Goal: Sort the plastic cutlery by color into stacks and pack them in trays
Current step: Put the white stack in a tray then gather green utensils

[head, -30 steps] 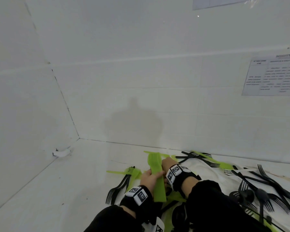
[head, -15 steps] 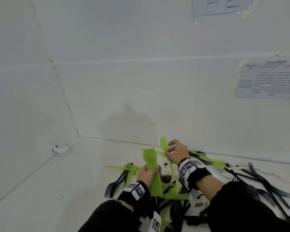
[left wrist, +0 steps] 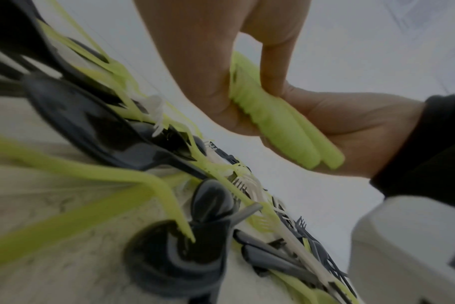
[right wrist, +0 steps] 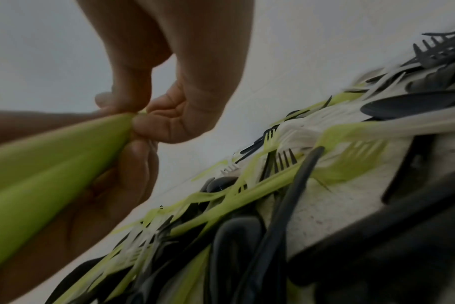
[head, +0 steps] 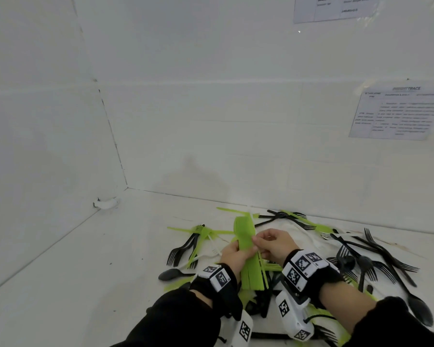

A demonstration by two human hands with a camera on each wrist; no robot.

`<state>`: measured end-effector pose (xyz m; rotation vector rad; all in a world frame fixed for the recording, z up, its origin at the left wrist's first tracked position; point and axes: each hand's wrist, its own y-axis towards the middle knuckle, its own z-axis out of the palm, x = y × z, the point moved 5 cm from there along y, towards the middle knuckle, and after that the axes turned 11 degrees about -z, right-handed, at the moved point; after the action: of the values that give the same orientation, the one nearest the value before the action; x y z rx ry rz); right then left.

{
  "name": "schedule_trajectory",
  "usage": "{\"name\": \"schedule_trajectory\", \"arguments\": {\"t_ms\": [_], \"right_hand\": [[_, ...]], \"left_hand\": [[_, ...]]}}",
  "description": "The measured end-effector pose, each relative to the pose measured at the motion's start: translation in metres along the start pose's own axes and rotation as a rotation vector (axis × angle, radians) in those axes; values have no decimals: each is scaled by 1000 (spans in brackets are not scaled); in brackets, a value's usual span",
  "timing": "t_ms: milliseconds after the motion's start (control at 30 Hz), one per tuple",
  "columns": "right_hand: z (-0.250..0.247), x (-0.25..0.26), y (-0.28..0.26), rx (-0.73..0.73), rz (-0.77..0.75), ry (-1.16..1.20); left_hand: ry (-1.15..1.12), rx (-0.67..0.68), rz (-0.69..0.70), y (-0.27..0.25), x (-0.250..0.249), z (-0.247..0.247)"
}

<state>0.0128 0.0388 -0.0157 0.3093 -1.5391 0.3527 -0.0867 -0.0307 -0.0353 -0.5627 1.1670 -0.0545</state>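
Note:
My left hand (head: 236,255) grips a stack of green plastic cutlery (head: 246,249) around its middle, held above the floor with the wide ends pointing away from me. My right hand (head: 268,244) pinches the right edge of the same green stack (right wrist: 52,148) with thumb and fingertips. In the left wrist view the green stack (left wrist: 273,123) sits in the palm with the thumb across it. Under both hands lies a mixed pile of black cutlery (head: 361,261), green cutlery (head: 203,231) and a few white pieces (right wrist: 296,131).
Black forks (head: 183,249) and a black spoon (head: 172,274) lie left of the pile. More black forks and spoons (head: 396,269) spread to the right. A white wall stands just behind the pile, with printed sheets (head: 396,113) taped on it. Bare white floor (head: 85,271) stretches left.
My right hand has come back from the far side of the pile, where it held one green piece, and now pinches the stack in my left hand.

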Motion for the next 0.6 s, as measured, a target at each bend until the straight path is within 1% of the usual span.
{"name": "schedule_trajectory", "arguments": {"t_ms": [167,367,467,600], "right_hand": [[1,-1,-17,-15,-12,38],[-8,-1,-40,-78,-52,-117],[-14,5,-52,-47,-46,-164],[-25,16,-71,2,-41,-210]], "left_hand": [[44,7,6,-9,5,-3],[92,81,-13,-17,17,5],[143,98,0,-19,19,14],[186,159,-4,-25,18,31]]}}
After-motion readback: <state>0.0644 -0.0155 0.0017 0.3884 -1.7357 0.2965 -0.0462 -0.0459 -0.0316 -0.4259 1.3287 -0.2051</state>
